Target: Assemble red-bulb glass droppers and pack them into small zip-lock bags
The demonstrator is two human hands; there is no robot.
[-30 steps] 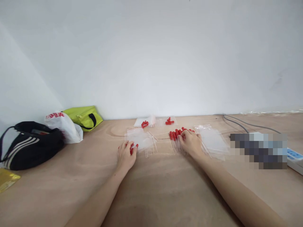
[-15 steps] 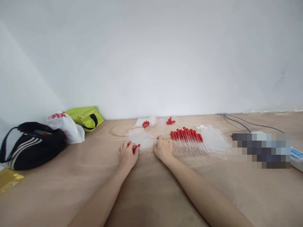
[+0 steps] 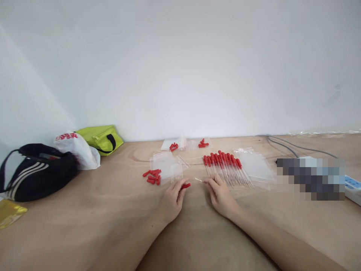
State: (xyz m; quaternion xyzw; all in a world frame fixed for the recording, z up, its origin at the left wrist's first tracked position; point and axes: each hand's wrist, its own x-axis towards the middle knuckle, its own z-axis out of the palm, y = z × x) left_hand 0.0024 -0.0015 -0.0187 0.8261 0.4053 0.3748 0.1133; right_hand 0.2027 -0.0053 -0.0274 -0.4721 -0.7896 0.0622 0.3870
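Note:
My left hand (image 3: 171, 201) pinches a small red rubber cap (image 3: 185, 186) just above the wooden table (image 3: 84, 218). My right hand (image 3: 221, 195) pinches a thin clear glass tube (image 3: 198, 180) whose tip points toward the cap; the two are a short gap apart. A heap of loose red caps (image 3: 151, 176) lies left of my left hand. A row of finished droppers with red caps (image 3: 225, 165) lies beyond my right hand. Clear zip bags (image 3: 166, 165) lie between them.
A stack of clear bags (image 3: 255, 165) sits right of the droppers, and two small bags with red caps (image 3: 186, 144) lie by the wall. A black striped bag (image 3: 36, 171), white plastic bag (image 3: 76, 148) and green pouch (image 3: 100, 139) are at left. A power strip (image 3: 352, 186) and cables are at right.
My left hand left the cap heap and came toward the centre with one red cap. My right hand went from the droppers to the bags, then drew back with a glass tube.

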